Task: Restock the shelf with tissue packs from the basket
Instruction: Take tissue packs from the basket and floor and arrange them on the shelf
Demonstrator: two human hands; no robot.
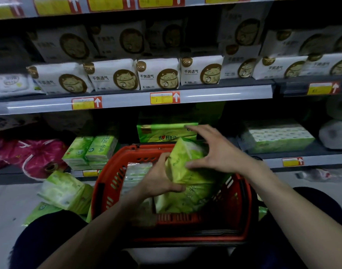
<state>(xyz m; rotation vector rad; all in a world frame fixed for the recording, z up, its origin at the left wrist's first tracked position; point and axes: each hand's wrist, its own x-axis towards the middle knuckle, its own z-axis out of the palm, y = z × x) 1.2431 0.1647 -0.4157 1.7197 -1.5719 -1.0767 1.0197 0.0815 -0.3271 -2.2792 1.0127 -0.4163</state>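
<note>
Left hand wrapped round lower-left end of a green tissue pack, thumb under, fingers up its side. Right hand spread wide, palm down on the pack's top-right, fingers splayed, thumb pressed to its front face; more steadying than clamping. Pack tilted, held just above the red basket, over its far-centre part.

Inside the basket: more green packs lying under the held one, plus a paler wrapped pack standing at left inside wall.

Behind the basket, on lower shelf: large green bundle w/ red lettering directly beyond far rim; two upright green packs beyond-left; pale green multipack beyond-right; pink drawstring bags far left.

Left of the basket, on floor: loose green packs piled, touching its left wall.

Above the basket, next shelf up: row of white packs w/ gold cat logo, yellow-and-red price tags on shelf edge.

Nearest camera, either side of the basket: dark-trousered knees.
</note>
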